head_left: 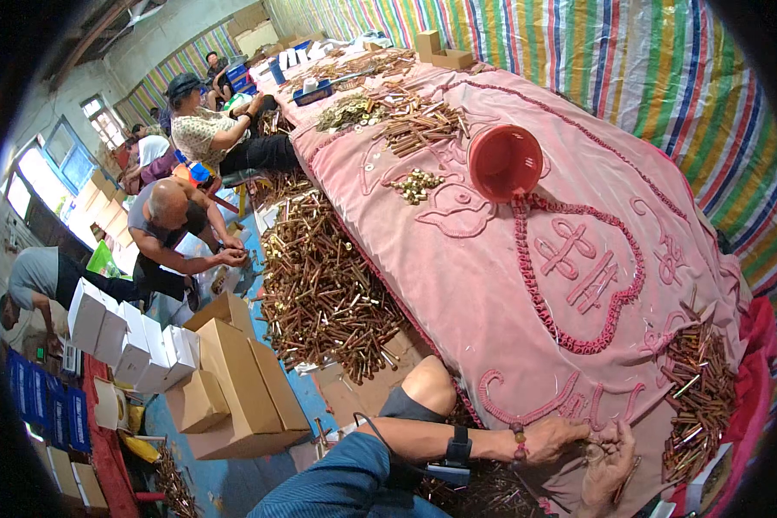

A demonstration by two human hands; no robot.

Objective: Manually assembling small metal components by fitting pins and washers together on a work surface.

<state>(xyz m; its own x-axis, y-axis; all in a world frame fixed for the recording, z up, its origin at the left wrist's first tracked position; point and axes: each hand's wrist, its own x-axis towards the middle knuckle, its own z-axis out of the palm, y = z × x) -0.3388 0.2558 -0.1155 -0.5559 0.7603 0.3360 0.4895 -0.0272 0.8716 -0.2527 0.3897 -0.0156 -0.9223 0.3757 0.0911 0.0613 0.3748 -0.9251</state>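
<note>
My left hand [558,438], with a beaded bracelet and a wrist strap, reaches over the near right part of a pink cloth-covered table [483,293]. Close beside it is my right hand [609,470], turned palm inward. The fingertips of both hands come together around something small, too small and hidden to name. A thin dark rod, possibly a bolt, shows at the right hand's outer edge. Just right of my hands lies a heap of long brassy-brown metal bolts [699,393]. More bolts lie in shadow below my forearm.
A red plastic bucket [505,164] lies tipped on the table. Small brassy nuts [418,186], washers [354,112] and bolts [419,121] lie farther off. Left of the table are a large bolt pile [319,285], cardboard boxes [242,388], white boxes [129,337] and several people working.
</note>
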